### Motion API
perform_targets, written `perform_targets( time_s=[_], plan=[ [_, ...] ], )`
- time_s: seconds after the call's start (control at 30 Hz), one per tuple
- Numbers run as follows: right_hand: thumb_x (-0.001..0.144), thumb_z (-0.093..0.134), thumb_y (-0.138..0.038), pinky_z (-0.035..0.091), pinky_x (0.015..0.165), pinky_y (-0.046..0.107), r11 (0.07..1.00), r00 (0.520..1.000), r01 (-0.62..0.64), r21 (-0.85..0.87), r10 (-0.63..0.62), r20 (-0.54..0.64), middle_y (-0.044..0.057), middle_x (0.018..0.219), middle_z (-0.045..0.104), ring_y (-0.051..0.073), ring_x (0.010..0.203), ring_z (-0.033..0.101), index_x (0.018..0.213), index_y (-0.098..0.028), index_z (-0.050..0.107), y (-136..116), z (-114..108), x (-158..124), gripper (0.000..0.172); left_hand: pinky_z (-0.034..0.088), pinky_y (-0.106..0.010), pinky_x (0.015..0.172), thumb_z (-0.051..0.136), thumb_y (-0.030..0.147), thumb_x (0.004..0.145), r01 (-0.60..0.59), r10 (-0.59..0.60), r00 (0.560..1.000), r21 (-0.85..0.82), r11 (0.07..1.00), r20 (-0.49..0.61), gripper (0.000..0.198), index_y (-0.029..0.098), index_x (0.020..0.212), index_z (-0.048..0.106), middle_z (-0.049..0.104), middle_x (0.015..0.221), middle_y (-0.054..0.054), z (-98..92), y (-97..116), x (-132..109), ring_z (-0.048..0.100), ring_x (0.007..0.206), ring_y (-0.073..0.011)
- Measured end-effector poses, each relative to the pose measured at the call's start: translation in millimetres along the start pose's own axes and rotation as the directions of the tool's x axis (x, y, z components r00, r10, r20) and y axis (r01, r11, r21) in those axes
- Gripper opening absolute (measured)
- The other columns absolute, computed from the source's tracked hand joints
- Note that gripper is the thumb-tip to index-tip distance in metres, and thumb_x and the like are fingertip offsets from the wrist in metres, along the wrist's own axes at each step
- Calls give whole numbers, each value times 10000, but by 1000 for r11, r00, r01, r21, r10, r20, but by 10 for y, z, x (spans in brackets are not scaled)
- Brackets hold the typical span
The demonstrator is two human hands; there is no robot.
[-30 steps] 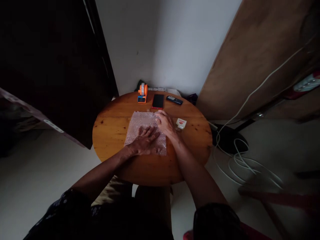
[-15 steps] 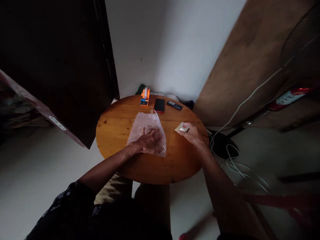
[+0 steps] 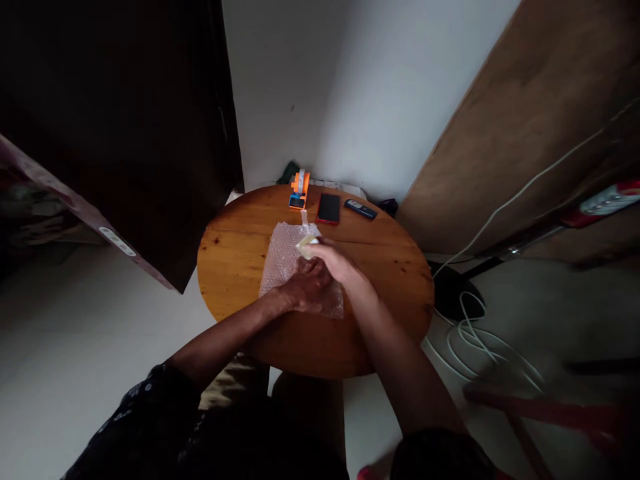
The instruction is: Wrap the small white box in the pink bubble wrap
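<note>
A sheet of bubble wrap lies on the round wooden table. My left hand rests on the wrap's near right part, fingers bent and pressing it down. My right hand is above the wrap's far right corner and grips a small pale box between its fingertips. The box hangs just over the bubble wrap.
At the table's far edge stand an orange tape dispenser, a black phone with a red edge and a small dark handset. White cables coil on the floor at the right. A dark cabinet stands to the left.
My right hand picked the small box up from the table's right side and carried it left over the bubble wrap. My left hand stayed pressed on the wrap.
</note>
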State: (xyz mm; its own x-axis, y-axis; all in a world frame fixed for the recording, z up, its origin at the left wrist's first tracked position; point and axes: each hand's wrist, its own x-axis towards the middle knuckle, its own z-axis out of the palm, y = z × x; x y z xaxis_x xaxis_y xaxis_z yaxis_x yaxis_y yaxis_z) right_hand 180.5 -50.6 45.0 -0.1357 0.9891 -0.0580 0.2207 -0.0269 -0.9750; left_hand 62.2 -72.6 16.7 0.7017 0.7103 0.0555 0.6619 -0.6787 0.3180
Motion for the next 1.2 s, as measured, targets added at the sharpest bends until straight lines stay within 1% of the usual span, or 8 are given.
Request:
perform_targets(
  time_s=[0.1,0.23,0.43,0.53,0.67,0.8,0.97,1.2],
  plan=[
    [710,635,-484,533,869,385,996,990,22,90,-9,-137,51,923,765,251,973,695,824,-227,676,231,-238,184,285,128,-681,1245,585,608,904,-95,88,984,33,995,155,804,236,1581,364,248,1697,-151,-146,-30,-272,152,1574,-437],
    [672,665,-488,530,903,398,990,986,59,124,-38,-163,58,949,766,260,980,703,872,-215,679,420,-451,198,338,71,-594,1286,496,502,982,76,-82,995,92,993,58,621,208,1527,450,357,1655,-140,-348,-257,-428,201,1579,-354],
    [605,760,-431,535,878,394,985,992,64,-159,-80,-100,47,1015,741,245,937,687,1115,-198,643,383,-319,72,572,125,-536,1291,643,599,849,208,-208,977,9,978,38,952,104,1588,304,351,1642,-208,-256,-663,-319,244,1562,-361],
    [650,733,-363,520,949,407,911,978,202,-360,-210,16,87,1210,701,265,1061,666,1256,-199,592,313,-187,1,643,62,-514,1301,634,621,838,212,-212,977,-28,977,-4,1019,62,1598,250,326,1648,-231,-177,-702,-354,202,1578,-348],
    [682,679,-263,514,965,427,774,967,247,-583,-155,204,125,1211,693,297,1091,652,1238,-175,605,266,-83,-66,568,48,-498,1302,665,579,811,191,-191,982,-67,979,11,1045,70,1603,213,324,1651,-225,-203,-694,-398,208,1579,-324],
    [711,715,-307,514,971,412,786,963,244,-569,-130,234,115,1257,676,281,1107,652,1298,-187,563,215,-154,-96,618,53,-498,1302,664,547,818,161,-161,987,-110,981,6,989,88,1588,247,322,1655,-213,-239,-726,-405,205,1579,-328],
    [722,720,-325,526,802,387,779,973,215,-589,-116,201,53,975,709,252,886,672,1037,-220,626,166,-187,-103,345,63,-533,1294,674,491,817,125,-126,992,-134,983,-3,965,62,1577,262,332,1641,-238,-212,-757,-408,218,1570,-361],
    [715,713,-282,539,847,419,809,971,213,-548,-113,211,52,1005,716,263,926,679,1118,-229,600,242,-160,-89,422,46,-553,1292,714,446,786,124,-124,992,-158,980,14,979,94,1581,264,324,1652,-217,-225,-756,-407,204,1572,-376]
  ],
)
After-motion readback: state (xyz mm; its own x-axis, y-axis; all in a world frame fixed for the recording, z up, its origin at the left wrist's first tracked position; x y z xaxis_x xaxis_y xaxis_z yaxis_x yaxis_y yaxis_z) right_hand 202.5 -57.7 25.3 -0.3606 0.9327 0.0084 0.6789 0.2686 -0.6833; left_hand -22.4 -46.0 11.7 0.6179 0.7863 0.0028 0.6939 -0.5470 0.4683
